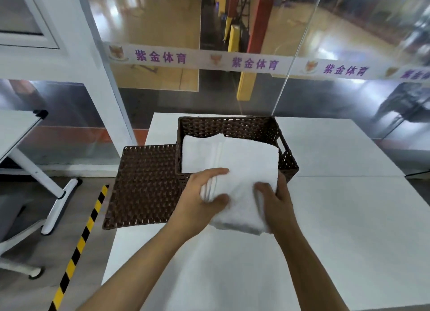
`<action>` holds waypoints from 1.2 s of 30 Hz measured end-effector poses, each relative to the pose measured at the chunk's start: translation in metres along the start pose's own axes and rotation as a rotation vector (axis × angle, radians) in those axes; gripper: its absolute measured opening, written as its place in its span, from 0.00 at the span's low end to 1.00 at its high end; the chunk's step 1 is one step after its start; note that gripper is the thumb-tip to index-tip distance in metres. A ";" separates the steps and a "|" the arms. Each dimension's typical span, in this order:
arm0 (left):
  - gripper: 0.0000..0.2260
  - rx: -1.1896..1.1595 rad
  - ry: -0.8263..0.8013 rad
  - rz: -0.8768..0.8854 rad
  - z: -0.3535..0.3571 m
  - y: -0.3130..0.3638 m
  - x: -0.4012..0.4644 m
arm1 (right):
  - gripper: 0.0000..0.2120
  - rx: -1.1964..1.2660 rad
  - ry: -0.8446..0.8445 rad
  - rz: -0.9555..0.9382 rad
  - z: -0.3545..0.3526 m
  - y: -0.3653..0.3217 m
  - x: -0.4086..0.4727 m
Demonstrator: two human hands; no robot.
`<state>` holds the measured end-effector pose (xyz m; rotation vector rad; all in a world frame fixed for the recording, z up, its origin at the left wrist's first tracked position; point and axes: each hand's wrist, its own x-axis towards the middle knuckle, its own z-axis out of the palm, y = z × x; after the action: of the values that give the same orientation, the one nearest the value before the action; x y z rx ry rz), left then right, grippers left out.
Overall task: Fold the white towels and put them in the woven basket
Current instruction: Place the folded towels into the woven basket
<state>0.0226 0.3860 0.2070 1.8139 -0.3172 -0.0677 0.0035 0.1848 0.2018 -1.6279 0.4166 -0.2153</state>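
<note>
Left hand (202, 200) clamped on the near left edge of a folded white towel (244, 182), thumb on top, fingers curled over the striped border. Right hand (275, 202) gripping the same towel at its near right side, thumb pressed into the top, fingers hidden beneath the cloth. Towel held tilted, far end up over the woven basket (285, 147), near end hanging out past the front rim toward the body. Whether the far end touches anything inside: cannot tell.

Second folded white towel (197, 147) lying inside the basket, against its left wall, partly covered by the held one. Basket dark brown, rectangular, with a handle cut-out in the right wall, standing on the white counter (349, 217) near its far left corner. Flat woven lid (144, 185) in the same dark brown lying just left of the basket, touching its side, left part overhanging the counter edge.

Beyond the counter, a glass partition with a white banner strip (244, 61) printed in purple characters. On the floor to the left, a yellow-and-black hazard stripe (81, 241) and the white leg of a folding table (46, 187).
</note>
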 end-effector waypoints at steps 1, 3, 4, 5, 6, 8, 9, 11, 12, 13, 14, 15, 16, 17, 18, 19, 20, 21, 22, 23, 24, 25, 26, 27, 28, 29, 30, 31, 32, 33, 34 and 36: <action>0.23 0.014 -0.004 0.031 0.002 0.006 0.015 | 0.21 0.001 0.005 -0.016 -0.003 -0.008 0.012; 0.23 0.024 -0.019 0.064 0.007 0.019 0.045 | 0.20 -0.021 0.018 -0.051 -0.009 -0.025 0.038; 0.23 0.013 -0.026 0.071 0.013 0.026 0.064 | 0.20 -0.040 0.023 -0.074 -0.015 -0.034 0.056; 0.22 -0.005 -0.038 0.074 0.017 0.031 0.079 | 0.21 -0.061 0.031 -0.090 -0.019 -0.041 0.069; 0.22 -0.019 -0.046 0.084 0.020 0.036 0.092 | 0.22 -0.070 0.046 -0.098 -0.023 -0.049 0.081; 0.21 -0.022 -0.047 0.114 0.033 0.044 0.127 | 0.23 -0.080 0.062 -0.125 -0.035 -0.064 0.113; 0.21 -0.020 -0.045 0.124 0.040 0.047 0.144 | 0.23 -0.097 0.063 -0.137 -0.041 -0.070 0.128; 0.21 -0.031 -0.046 0.126 0.055 0.050 0.177 | 0.23 -0.131 0.063 -0.160 -0.051 -0.082 0.161; 0.21 -0.031 -0.047 0.120 0.062 0.050 0.192 | 0.23 -0.146 0.066 -0.167 -0.056 -0.086 0.178; 0.21 -0.024 -0.046 0.111 0.069 0.048 0.207 | 0.24 -0.163 0.067 -0.168 -0.059 -0.087 0.194; 0.21 -0.016 -0.043 0.100 0.075 0.043 0.221 | 0.24 -0.181 0.062 -0.162 -0.061 -0.086 0.210; 0.21 -0.011 -0.036 0.081 0.081 0.035 0.233 | 0.25 -0.201 0.050 -0.153 -0.061 -0.083 0.226; 0.22 -0.008 -0.026 0.046 0.086 0.024 0.244 | 0.26 -0.226 0.033 -0.139 -0.059 -0.078 0.240; 0.22 -0.007 -0.018 0.000 0.092 0.010 0.253 | 0.27 -0.259 0.009 -0.120 -0.055 -0.070 0.253; 0.23 -0.004 -0.015 -0.050 0.097 -0.006 0.259 | 0.28 -0.294 -0.015 -0.097 -0.049 -0.061 0.264; 0.23 0.009 -0.019 -0.094 0.102 -0.021 0.264 | 0.29 -0.330 -0.036 -0.069 -0.042 -0.050 0.274; 0.23 0.032 -0.027 -0.134 0.107 -0.037 0.267 | 0.31 -0.365 -0.055 -0.042 -0.034 -0.037 0.281; 0.23 0.054 -0.035 -0.175 0.113 -0.052 0.269 | 0.32 -0.405 -0.075 -0.021 -0.028 -0.022 0.287; 0.23 0.065 -0.039 -0.220 0.119 -0.065 0.269 | 0.34 -0.454 -0.101 -0.006 -0.022 -0.008 0.290; 0.23 0.070 -0.039 -0.258 0.124 -0.076 0.268 | 0.36 -0.505 -0.126 0.007 -0.017 0.006 0.292; 0.23 0.084 -0.042 -0.290 0.129 -0.085 0.268 | 0.37 -0.554 -0.146 0.020 -0.015 0.019 0.295; 0.23 0.104 -0.051 -0.319 0.134 -0.093 0.267 | 0.37 -0.600 -0.160 0.033 -0.015 0.031 0.297; 0.23 0.132 -0.058 -0.348 0.139 -0.101 0.267 | 0.37 -0.635 -0.171 0.046 -0.016 0.041 0.300; 0.23 0.160 -0.062 -0.373 0.142 -0.109 0.268 | 0.37 -0.669 -0.180 0.051 -0.017 0.049 0.302; 0.23 0.187 -0.073 -0.397 0.145 -0.115 0.269 | 0.37 -0.716 -0.186 0.036 -0.018 0.056 0.304; 0.24 0.218 -0.098 -0.424 0.148 -0.119 0.271 | 0.37 -0.782 -0.192 -0.003 -0.019 0.062 0.305; 0.25 0.273 -0.139 -0.449 0.151 -0.123 0.273 | 0.37 -0.861 -0.204 -0.059 -0.019 0.068 0.306; 0.26 0.360 -0.190 -0.475 0.154 -0.127 0.275 | 0.36 -0.955 -0.234 -0.113 -0.019 0.073 0.307; 0.27 0.468 -0.246 -0.493 0.157 -0.131 0.277 | 0.34 -1.062 -0.292 -0.154 -0.019 0.080 0.307; 0.28 0.564 -0.293 -0.505 0.160 -0.133 0.278 | 0.31 -1.156 -0.373 -0.167 -0.018 0.086 0.307; 0.29 0.634 -0.322 -0.506 0.161 -0.135 0.278 | 0.28 -1.220 -0.452 -0.153 -0.018 0.091 0.307; 0.28 0.688 -0.343 -0.513 0.163 -0.138 0.280 | 0.26 -1.253 -0.564 -0.067 -0.019 0.094 0.307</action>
<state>0.2820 0.1947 0.0655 2.5352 -0.1042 -0.7078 0.2634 0.0418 0.0781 -2.8014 0.0082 0.5770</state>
